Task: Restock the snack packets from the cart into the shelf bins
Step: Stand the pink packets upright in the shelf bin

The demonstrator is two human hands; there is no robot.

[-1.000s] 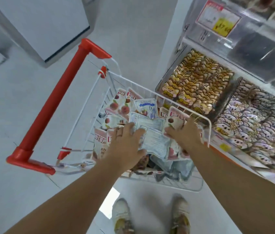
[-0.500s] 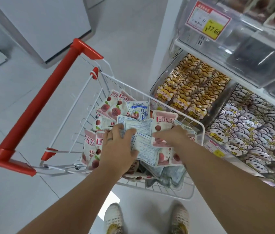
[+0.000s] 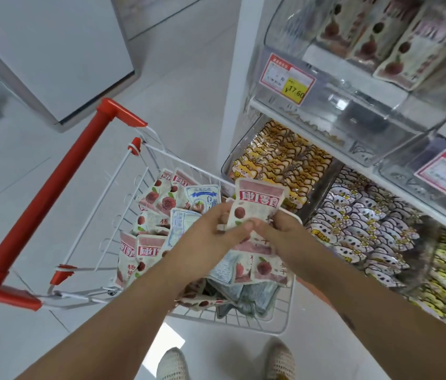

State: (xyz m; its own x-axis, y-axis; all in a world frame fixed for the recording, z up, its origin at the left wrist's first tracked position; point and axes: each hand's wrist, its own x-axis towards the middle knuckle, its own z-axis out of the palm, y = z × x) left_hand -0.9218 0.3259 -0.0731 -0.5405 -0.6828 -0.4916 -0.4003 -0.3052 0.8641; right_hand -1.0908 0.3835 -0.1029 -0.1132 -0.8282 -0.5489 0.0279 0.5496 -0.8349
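Above the wire cart [image 3: 60, 193], left hand [image 3: 208, 239] and right hand [image 3: 285, 234] both pinch one flat glossy packet [image 3: 257, 198].

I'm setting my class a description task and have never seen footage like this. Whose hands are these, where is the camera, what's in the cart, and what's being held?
No machine here: a person wears a camera on the head, so the picture looks down along both arms. The left hand and right hand meet over a white wire cart with a red handle, full of snack packets. Their fingers pinch one red-and-white packet with a berry picture, above the pile. On the right are shelf bins: one holds yellow packets, the next pale ones, and a clear bin above carries a price tag.
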